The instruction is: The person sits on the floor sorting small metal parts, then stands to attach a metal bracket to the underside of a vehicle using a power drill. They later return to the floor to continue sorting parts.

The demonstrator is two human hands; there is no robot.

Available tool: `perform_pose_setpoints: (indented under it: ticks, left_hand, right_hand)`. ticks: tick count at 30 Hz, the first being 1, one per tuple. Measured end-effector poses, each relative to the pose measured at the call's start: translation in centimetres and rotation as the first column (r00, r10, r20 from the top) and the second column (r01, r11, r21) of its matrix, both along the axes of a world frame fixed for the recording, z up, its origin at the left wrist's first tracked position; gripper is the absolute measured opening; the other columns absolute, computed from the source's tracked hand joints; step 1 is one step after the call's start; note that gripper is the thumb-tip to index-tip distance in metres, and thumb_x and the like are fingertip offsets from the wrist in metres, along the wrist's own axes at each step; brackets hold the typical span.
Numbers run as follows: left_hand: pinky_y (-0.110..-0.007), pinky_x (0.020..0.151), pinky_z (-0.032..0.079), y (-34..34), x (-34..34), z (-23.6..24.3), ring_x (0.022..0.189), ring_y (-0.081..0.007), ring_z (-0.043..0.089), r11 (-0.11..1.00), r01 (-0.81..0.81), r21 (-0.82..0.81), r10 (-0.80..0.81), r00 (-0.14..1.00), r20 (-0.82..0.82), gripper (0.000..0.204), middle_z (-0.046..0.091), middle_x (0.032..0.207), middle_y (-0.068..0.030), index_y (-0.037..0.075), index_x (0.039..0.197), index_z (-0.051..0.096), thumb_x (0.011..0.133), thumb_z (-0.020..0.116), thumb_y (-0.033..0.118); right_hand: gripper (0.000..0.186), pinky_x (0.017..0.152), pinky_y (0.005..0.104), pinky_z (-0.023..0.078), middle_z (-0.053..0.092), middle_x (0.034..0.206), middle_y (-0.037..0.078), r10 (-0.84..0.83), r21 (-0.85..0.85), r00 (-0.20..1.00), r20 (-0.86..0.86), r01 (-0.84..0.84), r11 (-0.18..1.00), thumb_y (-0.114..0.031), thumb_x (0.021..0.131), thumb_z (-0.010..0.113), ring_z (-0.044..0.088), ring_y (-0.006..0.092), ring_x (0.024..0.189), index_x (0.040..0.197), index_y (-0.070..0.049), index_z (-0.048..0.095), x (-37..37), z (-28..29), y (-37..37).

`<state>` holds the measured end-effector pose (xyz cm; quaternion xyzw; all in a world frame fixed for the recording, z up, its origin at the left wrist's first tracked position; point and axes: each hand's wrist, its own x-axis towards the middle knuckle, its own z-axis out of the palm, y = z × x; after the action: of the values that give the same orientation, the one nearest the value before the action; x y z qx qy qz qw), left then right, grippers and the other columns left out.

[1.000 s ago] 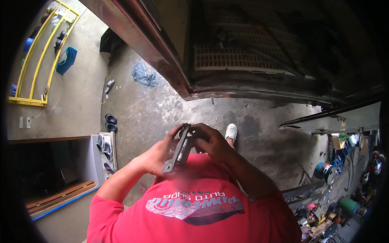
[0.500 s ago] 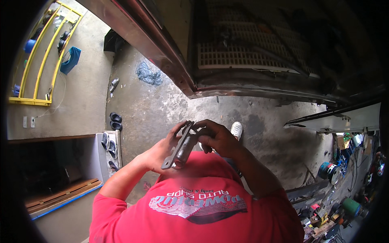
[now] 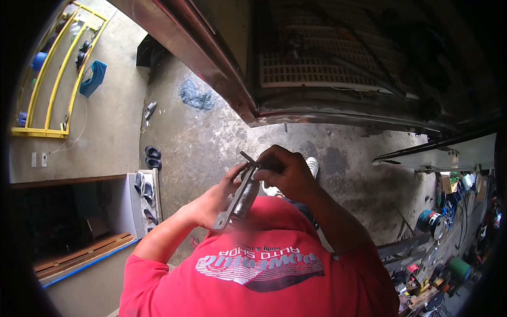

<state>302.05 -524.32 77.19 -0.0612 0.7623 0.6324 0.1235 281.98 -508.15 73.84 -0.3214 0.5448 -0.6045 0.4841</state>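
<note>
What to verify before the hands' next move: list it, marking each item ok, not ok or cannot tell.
1. Left hand holding the long grey metal bracket: ok.
2. Right hand at the bracket's far end: ok; exact grip partly hidden.
3. Short dark flat metal bar at that end secured: cannot tell; it juts out at an angle.
4. Silvery metal cylinder alongside the bracket firmly fixed: cannot tell.
5. Bracket apart from the reddish-brown metal frame ahead: ok.
</note>
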Motion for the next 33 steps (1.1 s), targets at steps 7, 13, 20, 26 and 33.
perform_pose_setpoints:
  ticks: [7, 13, 20, 26, 33]
  left_hand:
    - [-0.044, 0.112, 0.040, -0.4, 0.3, 0.6, 0.125, -0.0407, 0.060, 0.996, 0.036, -0.076, -0.037, 0.999, -0.009, 0.131, 0.059, 0.136, -0.0253, 0.003, 0.161, -0.007, 0.068, 0.082, 0.026]
    - [-0.044, 0.112, 0.040, -0.3, 0.6, 0.5, 0.129, -0.0423, 0.057, 0.994, 0.036, -0.099, -0.039, 0.999, -0.026, 0.132, 0.057, 0.138, -0.0260, 0.004, 0.161, -0.007, 0.067, 0.084, 0.027]
    - [-0.045, 0.112, 0.041, -0.4, 0.5, 0.5, 0.128, -0.0428, 0.058, 0.995, 0.043, -0.086, -0.045, 0.999, -0.016, 0.133, 0.056, 0.138, -0.0267, 0.005, 0.160, -0.008, 0.068, 0.084, 0.028]
    - [-0.040, 0.111, 0.040, 0.0, 1.0, -0.5, 0.122, -0.0291, 0.057, 0.999, -0.022, -0.035, 0.021, 0.999, -0.024, 0.138, 0.054, 0.137, -0.0172, 0.006, 0.163, -0.002, 0.060, 0.089, 0.023]
    - [-0.042, 0.109, 0.042, 0.1, 1.0, -0.3, 0.122, -0.0339, 0.058, 0.998, -0.011, -0.065, 0.011, 1.000, 0.000, 0.136, 0.056, 0.136, -0.0205, 0.007, 0.163, -0.003, 0.062, 0.086, 0.025]
  right_hand:
    - [0.028, 0.066, 0.0284, 0.056, 0.075, 0.084, 0.007, -0.046, -0.115, 0.984, -0.173, 0.027, 0.993, -0.013, 0.090, 0.080, 0.071, 0.0108, 0.073, 0.109, -0.004, 0.062, 0.8, -1.3, -0.3]
    - [0.027, 0.068, 0.0282, 0.057, 0.076, 0.085, 0.006, -0.053, -0.145, 0.967, -0.250, 0.017, 0.989, -0.015, 0.090, 0.081, 0.074, 0.0124, 0.077, 0.107, -0.005, 0.062, 0.8, -1.7, -0.8]
    - [0.028, 0.069, 0.0285, 0.057, 0.076, 0.086, 0.007, -0.058, -0.155, 0.953, -0.299, 0.011, 0.988, -0.016, 0.089, 0.081, 0.074, 0.0125, 0.078, 0.108, -0.006, 0.063, 0.6, -1.4, -0.9]
    - [0.029, 0.071, 0.0287, 0.057, 0.076, 0.087, 0.007, -0.065, -0.147, 0.952, -0.299, 0.022, 0.989, -0.017, 0.089, 0.081, 0.074, 0.0131, 0.080, 0.109, -0.005, 0.063, 0.7, -1.7, -0.8]
    - [0.028, 0.072, 0.0287, 0.057, 0.076, 0.087, 0.007, -0.063, -0.130, 0.962, -0.266, 0.029, 0.991, -0.015, 0.089, 0.081, 0.074, 0.0127, 0.080, 0.109, -0.005, 0.064, 0.9, -1.6, -0.6]
